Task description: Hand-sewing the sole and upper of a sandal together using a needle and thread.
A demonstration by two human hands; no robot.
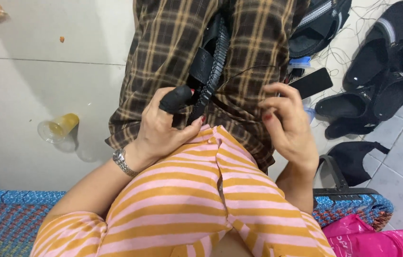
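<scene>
Here, left hand (163, 124) gripping black shoe strap (209, 66), partly hidden, right hand (289, 124) loose, empty.

Matt black strap (211, 62) with ribbed edge; soft checked cloth (163, 52); shiny metal watch (121, 160); clear plastic cup (57, 128)

You're looking down at your lap, where your left hand (163, 126) — wearing a black finger cover and a wristwatch (121, 162) — is gripping a black shoe upper (210, 62) lying on the brown plaid cloth (173, 43). Your right hand (289, 123) is hovering just beside it, fingers curled and holding nothing. Black sandals (382, 62) are lying on the tiled floor to your right — a plastic cup (58, 127) is tipped over on your left.
</scene>
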